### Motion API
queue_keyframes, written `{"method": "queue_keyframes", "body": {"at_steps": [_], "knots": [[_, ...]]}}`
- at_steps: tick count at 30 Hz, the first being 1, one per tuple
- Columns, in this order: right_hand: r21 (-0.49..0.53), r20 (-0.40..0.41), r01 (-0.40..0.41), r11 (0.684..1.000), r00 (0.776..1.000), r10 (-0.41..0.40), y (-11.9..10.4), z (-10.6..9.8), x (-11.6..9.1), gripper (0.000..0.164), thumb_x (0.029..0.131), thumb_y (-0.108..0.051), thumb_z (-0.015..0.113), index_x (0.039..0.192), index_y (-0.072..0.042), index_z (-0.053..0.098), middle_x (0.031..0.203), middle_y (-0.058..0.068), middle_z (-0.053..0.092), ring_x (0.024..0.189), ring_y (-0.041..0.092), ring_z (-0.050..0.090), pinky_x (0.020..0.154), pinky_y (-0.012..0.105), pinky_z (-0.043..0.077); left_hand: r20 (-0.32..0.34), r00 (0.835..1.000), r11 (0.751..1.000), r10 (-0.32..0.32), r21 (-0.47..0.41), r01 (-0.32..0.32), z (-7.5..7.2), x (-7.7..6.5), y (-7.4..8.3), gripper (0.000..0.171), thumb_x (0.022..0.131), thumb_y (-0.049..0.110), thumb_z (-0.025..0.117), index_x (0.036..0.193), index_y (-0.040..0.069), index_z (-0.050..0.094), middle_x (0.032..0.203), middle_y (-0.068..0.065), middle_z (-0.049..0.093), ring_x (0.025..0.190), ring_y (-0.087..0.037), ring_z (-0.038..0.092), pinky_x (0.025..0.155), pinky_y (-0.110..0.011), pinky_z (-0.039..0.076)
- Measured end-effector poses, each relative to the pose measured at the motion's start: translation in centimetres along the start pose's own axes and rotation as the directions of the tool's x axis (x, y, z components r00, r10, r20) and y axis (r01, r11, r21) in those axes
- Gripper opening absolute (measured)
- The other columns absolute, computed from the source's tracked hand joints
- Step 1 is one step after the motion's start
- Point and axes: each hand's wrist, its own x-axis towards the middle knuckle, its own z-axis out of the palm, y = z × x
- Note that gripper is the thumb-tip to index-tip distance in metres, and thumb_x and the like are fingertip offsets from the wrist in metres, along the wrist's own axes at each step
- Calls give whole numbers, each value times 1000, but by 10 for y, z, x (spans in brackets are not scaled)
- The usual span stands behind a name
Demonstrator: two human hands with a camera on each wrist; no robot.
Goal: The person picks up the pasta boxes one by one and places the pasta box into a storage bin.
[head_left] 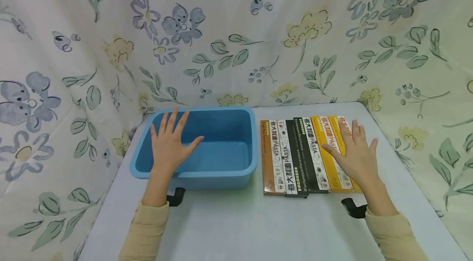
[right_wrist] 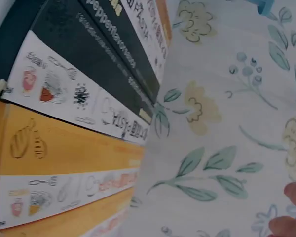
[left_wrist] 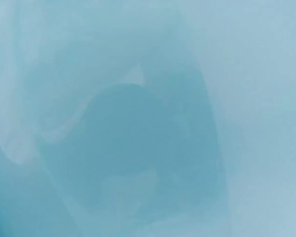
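Note:
My left hand point(head_left: 170, 146) is held with straight, spread fingers over the left part of a blue plastic basin point(head_left: 212, 183), holding nothing. My right hand point(head_left: 356, 158), its fingers spread as well, is over the right end of a row of pasta boxes and grips nothing. In that row lie a brown box point(head_left: 269, 158), black boxes point(head_left: 303, 154) and yellow boxes point(head_left: 325, 150), side by side with printed faces up. The right wrist view shows black boxes point(right_wrist: 98, 44), yellow boxes point(right_wrist: 64, 143) and fingertips point(right_wrist: 288, 224) at the edge. Only blurred blue fills the left wrist view.
A white table point(head_left: 236, 228) carries the basin and the boxes. Floral cloth point(head_left: 236, 39) hangs behind it and along both sides. Black straps or mounts point(head_left: 176, 197) stick out at each wrist by the beige sleeves point(head_left: 145, 228).

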Motion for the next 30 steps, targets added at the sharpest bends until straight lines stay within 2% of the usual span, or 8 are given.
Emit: {"method": "queue_keyframes", "body": {"at_steps": [5,10,13,15,18,23,26,30], "knots": [[79,-35,-38,996,999,41,17,13,-13,88,98,-58,40,154,2,8,156,31,3,144,46,-2,109,68,-8,-153,987,994,49,-87,-63,0,-12,-11,92,88,77,28,145,7,45,148,-18,42,136,-41,36,108,-68,21],[151,-9,-97,984,995,100,44,29,-27,80,102,-46,39,150,11,9,155,33,6,144,48,1,111,67,-1,-235,962,958,142,-212,-193,0,-29,-32,77,95,63,41,140,0,50,142,-22,49,131,-43,42,111,-64,22],[170,35,-159,972,987,155,61,38,-39,74,104,-39,36,148,14,11,153,36,8,142,51,4,109,69,3,-258,954,944,154,-245,-219,-2,-39,-45,74,96,59,45,138,-2,51,140,-22,50,131,-41,44,113,-58,23],[176,63,-193,965,981,184,70,44,-48,69,105,-35,33,148,15,12,152,37,9,141,53,7,108,71,5,-259,957,949,130,-247,-195,-4,-47,-52,76,95,60,46,139,-1,50,141,-22,50,131,-40,44,115,-53,23],[178,95,-225,958,973,211,80,51,-60,62,106,-29,31,145,17,17,150,40,12,138,56,11,105,73,8,-241,968,967,69,-223,-125,-9,-58,-64,81,93,64,45,141,-1,48,141,-23,49,131,-40,44,116,-50,21],[166,152,-262,951,959,237,90,60,-75,63,105,-31,36,143,17,24,148,41,14,135,58,14,103,75,11,-178,984,976,-28,-217,-12,-13,-78,-85,86,91,67,46,143,-1,45,143,-26,45,135,-40,38,117,-52,16],[165,215,-271,948,948,234,94,63,-80,71,104,-39,39,144,17,21,149,41,11,136,58,9,101,75,13,-127,989,976,-75,-211,47,-14,-88,-94,82,92,61,52,143,-2,44,144,-27,43,137,-40,35,116,-55,17],[165,248,-254,953,946,209,101,64,-85,77,103,-45,38,145,16,17,150,39,9,139,55,2,102,75,14,-39,987,963,-153,-229,140,-13,-95,-99,74,93,47,59,146,-1,39,148,-25,38,139,-42,31,112,-62,22]]}}
